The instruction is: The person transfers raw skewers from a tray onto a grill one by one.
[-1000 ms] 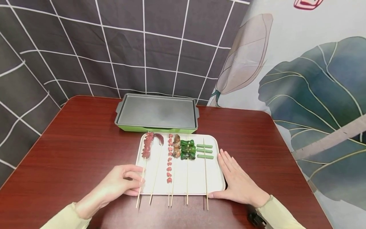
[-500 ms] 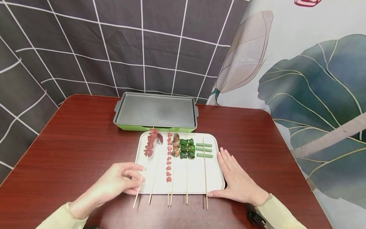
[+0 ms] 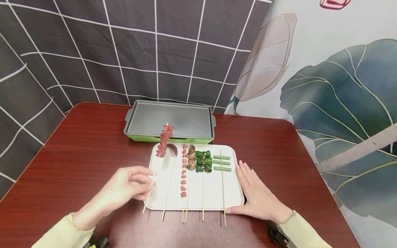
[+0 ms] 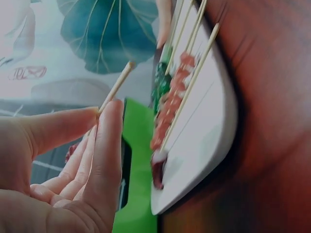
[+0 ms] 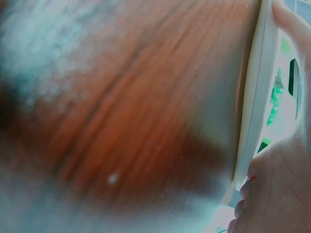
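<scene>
My left hand (image 3: 122, 189) pinches the thin wooden stick of a red meat skewer (image 3: 164, 141) between thumb and fingers. The skewer is raised and tilted, and its meat overlaps the front of the griddle from the head. In the left wrist view the stick (image 4: 116, 87) points up past the fingertips, clear of the tray. My right hand (image 3: 258, 198) rests against the right edge of the white tray (image 3: 214, 198), its fingers straight and its thumb at the front corner. On the tray lie a curled dark-red skewer (image 3: 172, 150), a skewer of small red pieces (image 3: 183, 182) and several others.
Behind the tray stands a green electric griddle (image 3: 169, 120) with a flat dark plate. Brown mushroom (image 3: 191, 157), green pepper (image 3: 203, 162) and green bean (image 3: 222, 163) skewers fill the tray's right half, stick ends over its front rim. A checked grey cloth (image 3: 133, 48) hangs behind the table.
My left hand has lifted the meat skewer off the tray's left side and carried it forward, its tip now over the griddle's front. The right hand has stayed at the tray's edge.
</scene>
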`<state>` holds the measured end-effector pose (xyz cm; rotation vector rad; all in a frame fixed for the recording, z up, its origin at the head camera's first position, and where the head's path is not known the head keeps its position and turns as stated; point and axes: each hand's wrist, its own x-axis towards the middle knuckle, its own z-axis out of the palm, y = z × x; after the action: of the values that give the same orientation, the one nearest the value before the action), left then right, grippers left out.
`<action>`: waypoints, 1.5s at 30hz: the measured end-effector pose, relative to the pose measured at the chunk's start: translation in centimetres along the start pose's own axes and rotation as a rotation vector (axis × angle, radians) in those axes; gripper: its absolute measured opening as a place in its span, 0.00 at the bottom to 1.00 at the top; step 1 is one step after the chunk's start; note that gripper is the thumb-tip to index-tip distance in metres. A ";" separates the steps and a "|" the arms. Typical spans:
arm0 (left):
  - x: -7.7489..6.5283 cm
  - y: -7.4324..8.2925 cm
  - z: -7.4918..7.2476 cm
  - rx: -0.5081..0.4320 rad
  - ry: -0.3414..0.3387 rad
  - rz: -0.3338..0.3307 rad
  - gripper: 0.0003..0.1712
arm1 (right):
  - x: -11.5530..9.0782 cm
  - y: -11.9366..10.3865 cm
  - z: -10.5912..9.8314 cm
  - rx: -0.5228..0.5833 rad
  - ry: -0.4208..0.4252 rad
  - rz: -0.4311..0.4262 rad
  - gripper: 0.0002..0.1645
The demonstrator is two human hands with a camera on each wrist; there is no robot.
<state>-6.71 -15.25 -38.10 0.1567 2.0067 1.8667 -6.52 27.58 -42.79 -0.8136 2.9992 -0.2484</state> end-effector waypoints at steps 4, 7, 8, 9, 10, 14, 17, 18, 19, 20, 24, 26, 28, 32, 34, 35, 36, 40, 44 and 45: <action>1.1 0.8 -1.4 -0.008 0.058 0.033 0.25 | 0.0 0.0 0.0 0.001 -0.003 0.004 0.80; 2.2 1.4 -2.7 -0.003 0.105 0.053 0.26 | 0.0 0.0 0.1 0.004 -0.006 0.008 0.80; 2.5 1.6 -3.1 0.000 0.120 0.059 0.26 | 0.0 0.0 0.1 0.005 -0.007 0.007 0.80; 2.9 1.8 -3.5 0.000 0.132 0.064 0.27 | 0.0 0.0 0.1 0.006 -0.006 0.007 0.80; 3.2 2.0 -4.0 -0.002 0.142 0.071 0.27 | 0.0 0.0 0.1 0.007 -0.007 0.007 0.80; 4.6 2.9 -5.5 -0.019 0.163 0.085 0.29 | -0.1 0.0 0.1 0.006 -0.007 0.007 0.80; 5.5 3.3 -6.6 -0.023 0.171 0.071 0.30 | 0.0 0.0 0.1 0.008 -0.009 0.009 0.81; 5.8 3.4 -6.8 -0.022 0.174 0.063 0.30 | 0.0 0.0 0.1 0.009 -0.010 0.009 0.81; 6.0 3.4 -7.1 -0.023 0.176 0.054 0.30 | 0.0 0.0 0.1 0.010 -0.011 0.011 0.81; 6.2 3.4 -7.4 -0.018 0.178 0.046 0.30 | 0.0 0.0 0.1 0.011 -0.012 0.012 0.81; 7.0 3.1 -8.3 -0.014 0.185 0.010 0.30 | 0.1 0.0 0.1 0.013 -0.014 0.015 0.81; 7.2 2.9 -8.7 -0.011 0.185 -0.008 0.31 | 0.1 0.0 0.1 0.017 -0.017 0.017 0.81; 7.5 2.8 -9.0 -0.009 0.182 -0.024 0.31 | 0.0 -0.1 0.1 0.020 -0.019 0.018 0.81; 7.7 2.6 -9.5 0.001 0.170 -0.048 0.31 | 0.0 -0.1 0.1 0.022 -0.020 0.018 0.80; 7.8 2.6 -9.6 0.009 0.162 -0.060 0.31 | 0.0 -0.1 0.1 0.024 -0.018 0.016 0.80; 7.8 2.5 -9.7 0.012 0.160 -0.065 0.31 | 0.0 -0.1 0.1 0.024 -0.018 0.017 0.80; 7.9 2.5 -9.7 0.016 0.157 -0.068 0.31 | 0.0 -0.1 0.1 0.024 -0.018 0.017 0.80; 7.9 2.5 -9.9 0.021 0.154 -0.074 0.31 | 0.0 -0.1 0.1 0.026 -0.021 0.019 0.80; 8.0 2.5 -9.9 0.022 0.158 -0.077 0.31 | 0.0 -0.1 0.1 0.023 -0.021 0.019 0.80; 8.0 2.5 -9.9 0.021 0.159 -0.077 0.31 | 0.0 -0.1 0.0 0.021 -0.020 0.019 0.80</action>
<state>-17.99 -21.47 -36.96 -0.0640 2.1053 1.8621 -6.45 27.51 -42.82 -0.7806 2.9786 -0.2695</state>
